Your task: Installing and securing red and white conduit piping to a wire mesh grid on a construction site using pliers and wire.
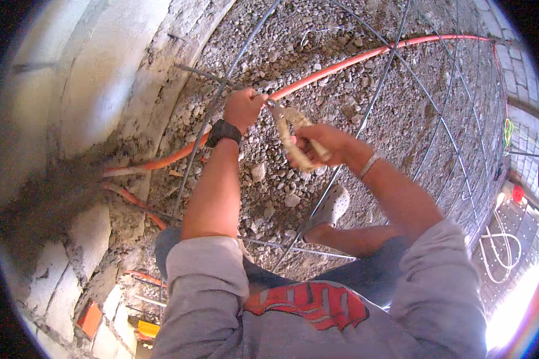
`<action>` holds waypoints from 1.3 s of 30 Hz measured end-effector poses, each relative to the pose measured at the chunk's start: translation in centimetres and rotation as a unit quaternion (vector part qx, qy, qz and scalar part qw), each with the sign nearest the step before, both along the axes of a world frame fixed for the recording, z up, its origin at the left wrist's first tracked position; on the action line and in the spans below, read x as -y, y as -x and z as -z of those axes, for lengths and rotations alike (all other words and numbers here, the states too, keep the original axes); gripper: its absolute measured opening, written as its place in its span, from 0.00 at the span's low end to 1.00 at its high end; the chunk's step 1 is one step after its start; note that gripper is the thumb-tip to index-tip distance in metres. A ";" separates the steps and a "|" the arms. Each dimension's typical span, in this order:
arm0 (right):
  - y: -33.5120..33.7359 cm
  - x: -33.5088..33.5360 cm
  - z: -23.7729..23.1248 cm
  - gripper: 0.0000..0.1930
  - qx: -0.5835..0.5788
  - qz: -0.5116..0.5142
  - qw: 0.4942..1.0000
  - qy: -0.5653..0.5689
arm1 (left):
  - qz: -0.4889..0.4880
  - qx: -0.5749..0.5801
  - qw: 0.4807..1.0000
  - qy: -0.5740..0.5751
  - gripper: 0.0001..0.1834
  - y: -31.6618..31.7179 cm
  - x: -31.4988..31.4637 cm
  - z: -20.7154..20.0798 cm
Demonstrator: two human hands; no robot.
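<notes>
An orange flexible conduit (335,70) runs from the wall at the left, passes behind my left wrist and curves off to the far right. My left hand (243,110) is closed around the conduit where it crosses the steel bars; its fingertips are pressed together, and any tie between them is too small to make out. Pliers (283,124) with tan, worn-looking handles are in my right hand (322,145). Its fingers wrap the handles. The jaws point up and left and meet the conduit right beside my left fingertips.
A grid of thin steel rebar (374,99) spans the gravel bed (305,36). At left stands a rough concrete wall (96,78). My foot in a pale clog (331,206) is among the bars. White cable (502,254) lies coiled at right; a yellow object (148,329) sits lower left.
</notes>
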State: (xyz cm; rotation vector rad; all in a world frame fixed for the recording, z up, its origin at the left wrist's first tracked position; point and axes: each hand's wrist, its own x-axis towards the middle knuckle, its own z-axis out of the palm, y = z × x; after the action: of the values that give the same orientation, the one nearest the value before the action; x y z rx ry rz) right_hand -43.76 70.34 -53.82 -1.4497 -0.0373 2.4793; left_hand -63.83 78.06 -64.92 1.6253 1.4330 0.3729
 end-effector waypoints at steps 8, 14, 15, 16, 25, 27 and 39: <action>8.4 5.9 2.8 0.18 -0.180 0.373 0.910 0.032 | 0.298 -0.253 0.919 0.048 0.14 -4.8 -6.9 -4.4; 15.6 5.6 3.1 0.18 -0.203 0.578 0.787 -0.074 | 0.456 -0.331 0.821 -0.097 0.14 -10.3 -4.9 -4.8; 15.3 5.7 3.2 0.17 -0.176 0.570 0.799 -0.081 | 0.467 -0.349 0.804 -0.117 0.15 -10.8 -4.6 -4.6; 15.3 5.9 3.2 0.16 -0.183 0.578 0.794 -0.034 | 0.494 -0.345 0.789 -0.116 0.15 -10.7 -4.6 -4.3; 7.8 13.0 2.7 0.16 -0.209 0.377 0.900 -0.059 | -0.005 0.085 0.983 0.161 0.20 -2.2 -2.6 -0.4; 5.8 13.6 2.9 0.19 0.028 0.250 0.966 -0.061 | -0.250 0.198 0.925 0.208 0.20 -1.7 0.0 0.4; 0.0 5.4 -1.7 0.11 0.475 -0.369 0.715 -0.358 | -0.049 -0.041 0.997 0.033 0.19 -2.7 3.2 -0.6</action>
State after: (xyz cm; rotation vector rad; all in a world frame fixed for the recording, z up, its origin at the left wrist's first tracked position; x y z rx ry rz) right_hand -43.79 64.95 -52.13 -2.3013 -1.8244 1.3559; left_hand -61.10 74.87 -64.27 1.5367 1.5748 0.3138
